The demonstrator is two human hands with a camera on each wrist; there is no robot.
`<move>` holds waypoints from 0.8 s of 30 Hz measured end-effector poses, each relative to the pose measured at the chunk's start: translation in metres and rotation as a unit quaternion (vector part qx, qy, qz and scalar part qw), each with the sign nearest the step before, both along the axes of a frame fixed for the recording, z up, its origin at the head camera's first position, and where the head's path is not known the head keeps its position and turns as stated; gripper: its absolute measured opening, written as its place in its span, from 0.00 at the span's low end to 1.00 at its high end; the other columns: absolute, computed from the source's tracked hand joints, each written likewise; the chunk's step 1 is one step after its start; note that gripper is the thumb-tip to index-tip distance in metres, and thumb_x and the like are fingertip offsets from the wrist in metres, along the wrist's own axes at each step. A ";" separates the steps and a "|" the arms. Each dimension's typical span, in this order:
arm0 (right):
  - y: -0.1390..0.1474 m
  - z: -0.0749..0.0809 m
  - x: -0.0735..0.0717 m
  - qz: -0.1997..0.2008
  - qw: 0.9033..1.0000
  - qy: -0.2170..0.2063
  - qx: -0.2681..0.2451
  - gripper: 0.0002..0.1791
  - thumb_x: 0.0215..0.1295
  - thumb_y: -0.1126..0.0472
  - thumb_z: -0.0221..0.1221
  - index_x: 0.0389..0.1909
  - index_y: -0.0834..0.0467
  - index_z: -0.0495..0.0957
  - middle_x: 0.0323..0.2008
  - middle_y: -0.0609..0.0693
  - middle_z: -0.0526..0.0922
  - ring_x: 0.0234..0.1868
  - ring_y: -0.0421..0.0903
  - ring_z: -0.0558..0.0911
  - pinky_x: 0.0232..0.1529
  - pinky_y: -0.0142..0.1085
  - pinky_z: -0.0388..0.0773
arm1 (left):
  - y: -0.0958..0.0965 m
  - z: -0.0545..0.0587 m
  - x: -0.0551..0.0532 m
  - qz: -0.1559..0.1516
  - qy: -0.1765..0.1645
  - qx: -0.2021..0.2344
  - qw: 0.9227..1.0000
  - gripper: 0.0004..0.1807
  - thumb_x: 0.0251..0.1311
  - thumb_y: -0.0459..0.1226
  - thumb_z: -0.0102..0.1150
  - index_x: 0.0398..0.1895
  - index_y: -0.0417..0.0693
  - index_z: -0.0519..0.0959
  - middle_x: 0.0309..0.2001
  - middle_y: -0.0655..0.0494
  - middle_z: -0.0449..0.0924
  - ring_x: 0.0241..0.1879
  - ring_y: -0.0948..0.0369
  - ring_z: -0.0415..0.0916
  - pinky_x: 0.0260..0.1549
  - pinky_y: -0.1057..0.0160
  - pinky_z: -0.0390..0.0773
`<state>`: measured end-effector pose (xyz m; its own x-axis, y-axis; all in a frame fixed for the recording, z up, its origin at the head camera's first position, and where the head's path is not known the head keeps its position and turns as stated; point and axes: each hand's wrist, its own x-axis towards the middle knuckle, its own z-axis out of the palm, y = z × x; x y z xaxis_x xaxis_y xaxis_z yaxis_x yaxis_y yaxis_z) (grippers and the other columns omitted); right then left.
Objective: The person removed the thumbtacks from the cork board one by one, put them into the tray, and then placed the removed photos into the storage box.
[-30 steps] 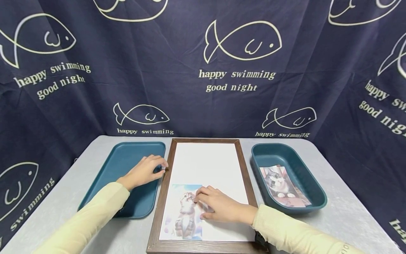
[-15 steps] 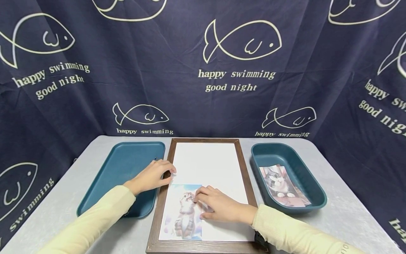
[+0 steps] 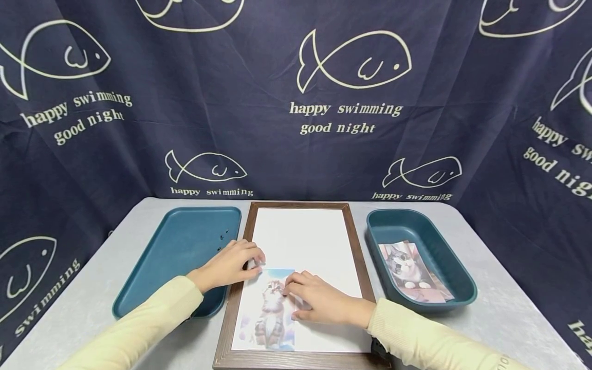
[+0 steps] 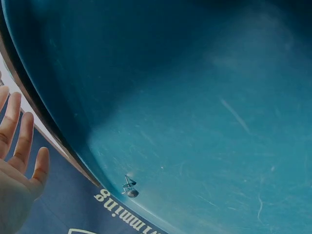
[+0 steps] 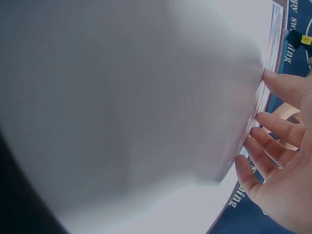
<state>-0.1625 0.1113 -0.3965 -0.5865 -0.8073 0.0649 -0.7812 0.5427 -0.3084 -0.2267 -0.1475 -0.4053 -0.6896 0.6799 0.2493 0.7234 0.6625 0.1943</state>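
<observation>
In the head view, a kitten picture card [image 3: 270,321] lies in the lower left corner of a white board [image 3: 302,234] with a brown wooden frame [image 3: 358,252]. My left hand [image 3: 233,263] is at the card's upper left corner, thumb and index finger drawn together as if round a tiny thumbtack, which the fingers mostly hide. My right hand [image 3: 321,298] rests on the card's right edge, fingertips pressing it down. The left wrist view shows my left hand's outer fingers [image 4: 22,141] beside the tray. In the right wrist view, the right fingers [image 5: 278,124] lie along the white surface.
Left of the frame is a shallow blue-green tray [image 3: 185,241] with several small thumbtacks [image 3: 221,237] near its right side. A deeper blue-green bin [image 3: 450,262] on the right holds more cat pictures [image 3: 407,270]. A dark fish-print curtain [image 3: 268,103] hangs behind the table.
My left hand has moved right, from over the tray's edge across the frame to the kitten card's top left corner, uncovering the tray's thumbtacks. My right hand stays on the card.
</observation>
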 end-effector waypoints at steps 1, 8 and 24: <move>0.000 0.000 0.000 0.000 1.000 0.000 0.000 0.21 0.56 0.53 0.61 0.50 0.53 0.73 0.51 0.43 0.71 0.50 0.38 0.69 0.51 0.34 0.68 | 0.000 0.000 0.000 0.000 0.002 0.001 1.000 0.06 0.55 0.45 0.58 0.36 0.59 0.78 0.35 0.67 0.76 0.38 0.66 0.70 0.41 0.57 0.66; 0.000 0.000 0.000 -0.005 1.000 0.000 0.002 0.21 0.55 0.53 0.62 0.50 0.53 0.73 0.51 0.43 0.71 0.49 0.38 0.69 0.51 0.34 0.68 | 0.001 0.000 0.002 0.004 -0.009 -0.004 1.000 0.07 0.54 0.46 0.60 0.35 0.59 0.77 0.32 0.67 0.75 0.35 0.66 0.69 0.42 0.56 0.66; -0.001 0.000 0.000 -0.006 1.000 0.005 0.008 0.21 0.55 0.53 0.62 0.50 0.52 0.73 0.51 0.42 0.71 0.50 0.39 0.69 0.51 0.35 0.68 | 0.004 0.003 0.007 0.002 -0.042 -0.020 0.999 0.10 0.53 0.50 0.61 0.34 0.59 0.77 0.29 0.67 0.71 0.32 0.67 0.63 0.40 0.58 0.62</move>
<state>-0.1623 0.1107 -0.3964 -0.5955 -0.8013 0.0578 -0.7777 0.5570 -0.2913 -0.2198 -0.1434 -0.4020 -0.7102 0.6848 0.1632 0.7025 0.6744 0.2271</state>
